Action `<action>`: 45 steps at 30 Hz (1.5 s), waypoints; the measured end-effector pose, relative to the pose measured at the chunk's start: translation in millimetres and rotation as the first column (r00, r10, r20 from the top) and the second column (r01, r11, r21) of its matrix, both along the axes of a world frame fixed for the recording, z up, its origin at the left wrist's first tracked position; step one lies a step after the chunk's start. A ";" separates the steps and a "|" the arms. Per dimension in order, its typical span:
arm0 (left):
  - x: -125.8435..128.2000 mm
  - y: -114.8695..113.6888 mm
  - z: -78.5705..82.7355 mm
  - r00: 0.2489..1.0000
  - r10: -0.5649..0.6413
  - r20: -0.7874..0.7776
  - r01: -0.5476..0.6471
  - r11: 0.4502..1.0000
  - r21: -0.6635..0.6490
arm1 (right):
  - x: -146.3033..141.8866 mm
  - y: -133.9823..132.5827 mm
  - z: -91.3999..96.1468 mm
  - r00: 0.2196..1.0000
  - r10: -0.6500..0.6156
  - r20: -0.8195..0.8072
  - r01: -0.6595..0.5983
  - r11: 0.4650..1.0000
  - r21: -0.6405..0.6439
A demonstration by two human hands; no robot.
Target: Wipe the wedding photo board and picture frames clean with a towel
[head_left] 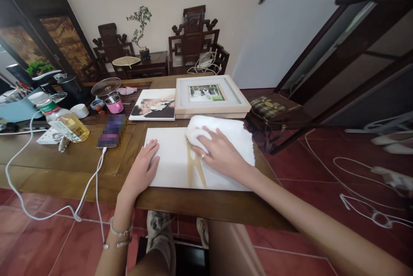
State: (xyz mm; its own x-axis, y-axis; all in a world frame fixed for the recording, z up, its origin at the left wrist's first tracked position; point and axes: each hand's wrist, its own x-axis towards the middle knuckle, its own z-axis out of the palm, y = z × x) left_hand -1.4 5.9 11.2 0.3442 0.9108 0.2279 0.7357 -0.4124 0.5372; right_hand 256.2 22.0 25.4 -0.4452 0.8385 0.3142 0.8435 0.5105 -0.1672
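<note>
A white flat panel (171, 160) with a gold easel stand on its back lies face down at the near edge of the wooden table (64, 160). My left hand (143, 168) rests flat on its left edge, fingers stretched out. My right hand (217, 151) presses down on a white cloth (232, 134) bunched over the panel's right part, fingers curled over the cloth's fold. Behind the panel lie a framed photo (211, 95) in a pale wooden frame and an unframed photo print (155, 105).
On the table's left are a phone (111, 132) on a white charging cable (97, 181), an oil bottle (69, 126), a pink mug (114, 105), a small fan (106, 87) and clutter. Carved chairs stand by the far wall. Cables trail over the red floor at right.
</note>
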 end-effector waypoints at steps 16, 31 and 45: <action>-1.1 1.8 -3.0 0.999 -0.011 -0.032 0.011 1.000 0.001 | -17.0 -85.9 2.7 0.857 0.491 -0.154 -0.505 0.861 -0.064; -0.6 0.7 -3.2 1.000 -0.002 -0.017 0.002 1.000 0.002 | -27.6 13.7 6.0 0.972 0.222 -0.075 -0.230 0.965 -0.126; -2.0 2.0 -5.5 1.000 -0.011 -0.028 0.012 1.000 0.019 | -21.8 -68.8 11.1 0.892 0.441 -0.104 -0.453 0.875 -0.170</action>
